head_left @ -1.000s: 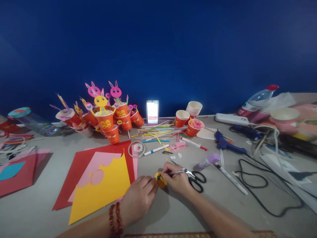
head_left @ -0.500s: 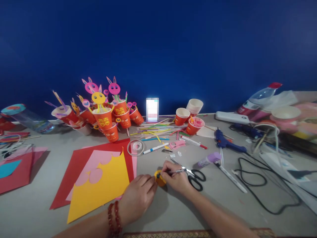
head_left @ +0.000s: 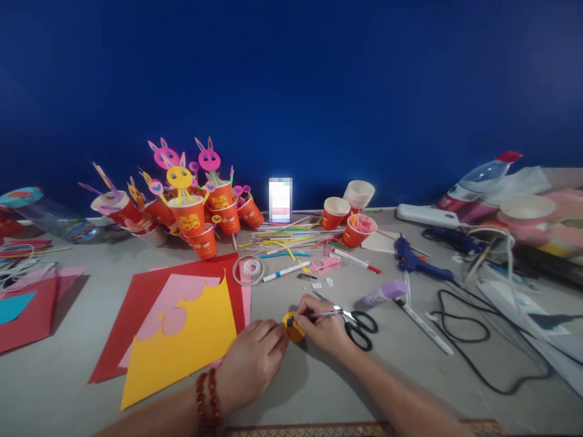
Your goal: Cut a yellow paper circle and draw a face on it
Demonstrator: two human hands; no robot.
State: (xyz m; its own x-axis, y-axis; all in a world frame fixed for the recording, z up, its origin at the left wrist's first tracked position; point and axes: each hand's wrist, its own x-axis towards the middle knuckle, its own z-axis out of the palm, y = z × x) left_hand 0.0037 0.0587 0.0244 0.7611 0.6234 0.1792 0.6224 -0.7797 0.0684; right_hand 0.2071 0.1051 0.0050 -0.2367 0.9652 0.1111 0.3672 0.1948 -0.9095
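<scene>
A small round yellow paper piece point(head_left: 296, 332) lies on the table, with a dark spot near its upper left part. My left hand point(head_left: 255, 358) is closed at its left edge, fingertips pressed on it. In my right hand point(head_left: 321, 328) is a slim pen point(head_left: 325, 314), its tip end over the paper; the fingers partly hide that end. Black-handled scissors point(head_left: 362, 331) lie just right of this hand. Left of my left hand, a cut yellow sheet point(head_left: 191, 346) overlaps pink paper point(head_left: 175, 297) and red paper point(head_left: 121, 334).
Red paper cups point(head_left: 189, 218) with rabbit figures stand back left; more cups point(head_left: 336, 212) stand behind pipe cleaners point(head_left: 282, 237). A tape roll point(head_left: 248, 270), blue-banded marker point(head_left: 286, 271), glue stick point(head_left: 385, 293), white marker point(head_left: 426, 328) and blue glue gun point(head_left: 419, 261) with looping black cable lie around.
Both hands keep nearly the same place over the yellow paper piece. The view has shifted very slightly; otherwise the things on the table look unmoved.
</scene>
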